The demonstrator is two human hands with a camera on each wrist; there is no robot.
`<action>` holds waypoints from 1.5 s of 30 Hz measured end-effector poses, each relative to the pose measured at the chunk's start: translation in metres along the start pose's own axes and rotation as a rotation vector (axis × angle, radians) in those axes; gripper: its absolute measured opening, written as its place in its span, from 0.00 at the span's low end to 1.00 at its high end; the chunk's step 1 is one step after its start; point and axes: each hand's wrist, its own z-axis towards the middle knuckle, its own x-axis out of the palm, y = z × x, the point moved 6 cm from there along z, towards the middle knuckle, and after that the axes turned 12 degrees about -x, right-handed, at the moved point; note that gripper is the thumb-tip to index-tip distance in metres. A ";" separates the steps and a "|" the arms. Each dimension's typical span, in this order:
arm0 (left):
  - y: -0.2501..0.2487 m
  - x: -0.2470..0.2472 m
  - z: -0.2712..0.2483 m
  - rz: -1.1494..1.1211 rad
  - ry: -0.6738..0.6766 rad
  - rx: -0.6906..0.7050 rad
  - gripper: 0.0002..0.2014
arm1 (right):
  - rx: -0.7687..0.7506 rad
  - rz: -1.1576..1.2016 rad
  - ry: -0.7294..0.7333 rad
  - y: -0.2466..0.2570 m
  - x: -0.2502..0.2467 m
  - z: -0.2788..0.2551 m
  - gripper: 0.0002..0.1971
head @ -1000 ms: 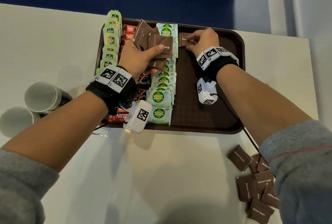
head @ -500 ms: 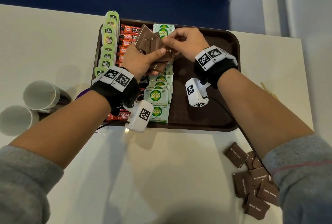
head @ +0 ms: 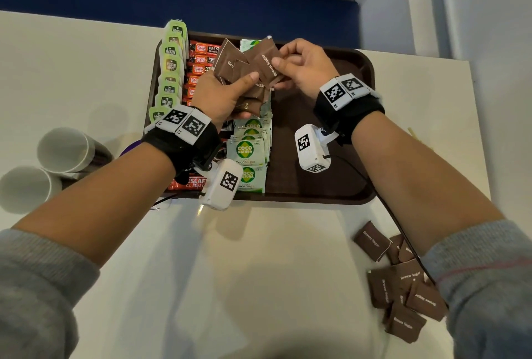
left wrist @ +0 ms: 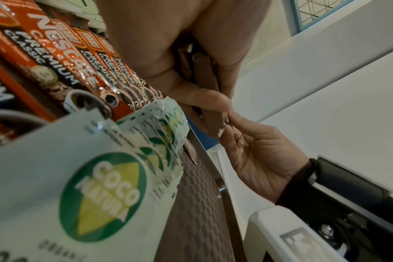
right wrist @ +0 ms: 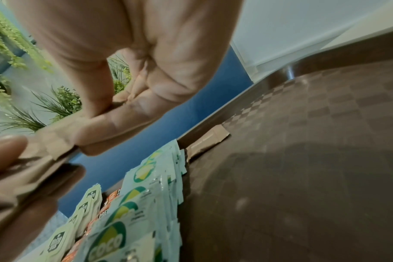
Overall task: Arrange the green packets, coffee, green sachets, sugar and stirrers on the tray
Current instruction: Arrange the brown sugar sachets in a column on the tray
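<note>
The left hand (head: pixel 221 94) grips a fanned bunch of brown sugar packets (head: pixel 244 70) above the tray (head: pixel 359 134), and the right hand (head: pixel 305 66) pinches the packet at the bunch's near edge; I'd peel that one off singly, the left thumb pinning the rest, and lay it on the bare floor under the right wrist. A second ago the right hand was pressing a packet down at the tray's far edge; now it is up at the bunch.
</note>
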 end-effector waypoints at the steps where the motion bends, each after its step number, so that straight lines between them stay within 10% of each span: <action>1: 0.000 0.000 0.000 0.005 -0.003 0.000 0.08 | 0.017 0.021 0.000 0.000 0.001 -0.001 0.08; 17: -0.003 0.007 -0.006 0.213 0.019 0.027 0.17 | -0.037 -0.526 0.235 0.020 -0.003 -0.001 0.07; 35: 0.001 -0.008 0.006 0.098 -0.056 -0.002 0.10 | 0.321 -0.351 -0.300 -0.049 -0.073 -0.002 0.04; 45: 0.004 -0.010 0.009 0.077 -0.060 -0.029 0.17 | 0.331 -0.245 -0.325 -0.058 -0.058 0.011 0.09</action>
